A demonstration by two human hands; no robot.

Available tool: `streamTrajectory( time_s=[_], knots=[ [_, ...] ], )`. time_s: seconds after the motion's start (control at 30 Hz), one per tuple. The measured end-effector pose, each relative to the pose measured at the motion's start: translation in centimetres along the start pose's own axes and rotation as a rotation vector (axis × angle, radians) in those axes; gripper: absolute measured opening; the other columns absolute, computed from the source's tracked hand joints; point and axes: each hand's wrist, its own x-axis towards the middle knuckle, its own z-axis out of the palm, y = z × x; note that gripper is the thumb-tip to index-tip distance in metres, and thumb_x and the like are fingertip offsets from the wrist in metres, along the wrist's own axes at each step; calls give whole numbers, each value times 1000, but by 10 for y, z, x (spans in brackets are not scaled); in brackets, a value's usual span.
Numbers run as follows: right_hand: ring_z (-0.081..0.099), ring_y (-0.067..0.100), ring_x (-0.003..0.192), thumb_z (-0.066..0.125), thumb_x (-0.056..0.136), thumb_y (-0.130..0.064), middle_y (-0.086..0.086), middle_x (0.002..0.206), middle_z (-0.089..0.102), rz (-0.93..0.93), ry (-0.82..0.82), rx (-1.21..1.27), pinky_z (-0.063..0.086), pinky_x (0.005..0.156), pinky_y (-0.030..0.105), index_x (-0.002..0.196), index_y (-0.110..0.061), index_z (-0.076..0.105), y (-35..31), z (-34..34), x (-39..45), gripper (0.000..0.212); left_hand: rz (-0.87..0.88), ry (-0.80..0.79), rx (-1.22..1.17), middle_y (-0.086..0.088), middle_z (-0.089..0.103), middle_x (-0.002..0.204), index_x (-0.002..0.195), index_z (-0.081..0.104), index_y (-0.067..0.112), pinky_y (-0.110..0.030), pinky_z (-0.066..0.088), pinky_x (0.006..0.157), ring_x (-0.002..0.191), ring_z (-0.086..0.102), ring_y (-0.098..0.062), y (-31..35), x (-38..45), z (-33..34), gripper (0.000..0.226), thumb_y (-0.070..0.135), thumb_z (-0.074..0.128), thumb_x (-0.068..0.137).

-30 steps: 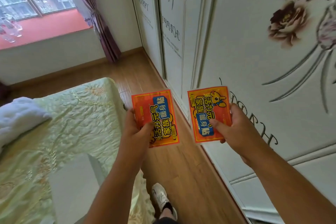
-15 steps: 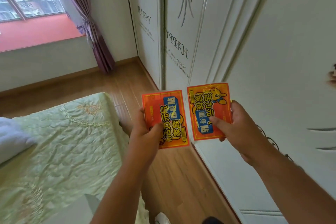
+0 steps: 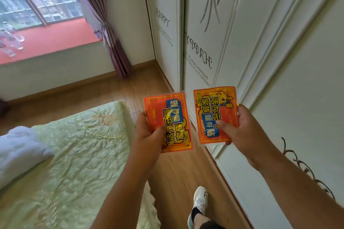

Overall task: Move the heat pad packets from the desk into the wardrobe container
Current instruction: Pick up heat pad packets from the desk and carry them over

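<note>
I see closed white wardrobe doors (image 3: pixel 279 61) with grey flower prints and "HAPPY" lettering along my right, a bed under a pale green quilted cover (image 3: pixel 74 145) with a white folded blanket (image 3: pixel 18 150) on my left, and a strip of wooden plank floor (image 3: pixel 176 173) between them where one white sneaker (image 3: pixel 200 201) stands. Ahead are a window (image 3: pixel 37 0), its red sill (image 3: pixel 52 39) and a plum curtain (image 3: pixel 109 29). I count two flat red-and-orange heat pad packets: my left hand (image 3: pixel 149 135) pinches the left packet (image 3: pixel 167 121) and my right hand (image 3: pixel 242 130) pinches the right packet (image 3: pixel 216 113), side by side and apart, in front of the doors.
</note>
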Motion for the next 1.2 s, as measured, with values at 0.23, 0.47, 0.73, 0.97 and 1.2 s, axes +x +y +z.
streamTrajectory(
  time_s=[0.23, 0.47, 0.73, 0.97, 1.2],
  knots=[
    [78, 18, 91, 70, 98, -26, -5, 112, 75, -36, 18, 20, 57, 59, 26, 120, -28, 56, -25, -18, 83, 27, 64, -34, 60, -9, 76, 113, 129, 52, 23, -43, 66, 69, 93, 78, -26, 39, 77, 44, 37, -2, 52, 102],
    [77, 16, 86, 69, 99, -25, -7, 107, 76, -60, 101, 29, 57, 59, 27, 118, -28, 56, -49, -40, 136, 24, 97, -92, 86, -7, 76, 112, 126, 54, 27, -54, 64, 75, 96, 78, -26, 55, 141, 86, 38, -1, 53, 101],
    [78, 13, 84, 70, 97, -23, -8, 105, 77, 16, 364, 97, 56, 58, 25, 118, -31, 57, -54, -73, 152, 26, 45, -376, 143, 1, 78, 106, 128, 52, 27, -49, 65, 76, 93, 78, -23, 72, 214, 144, 38, 0, 53, 102],
    [76, 9, 74, 70, 97, -15, -9, 98, 79, 77, 667, 148, 53, 55, 28, 110, -34, 58, -65, -69, 139, 26, 16, -703, 190, -1, 79, 105, 123, 53, 30, -55, 63, 77, 91, 78, -27, 89, 266, 189, 38, 0, 52, 101],
    [75, 6, 70, 68, 98, -16, -10, 96, 78, 171, 867, 140, 53, 55, 26, 112, -33, 57, -69, -38, 126, 25, -5, -945, 286, 2, 79, 105, 118, 55, 38, -57, 62, 81, 91, 79, -26, 82, 289, 204, 37, 5, 52, 102]
  ],
)
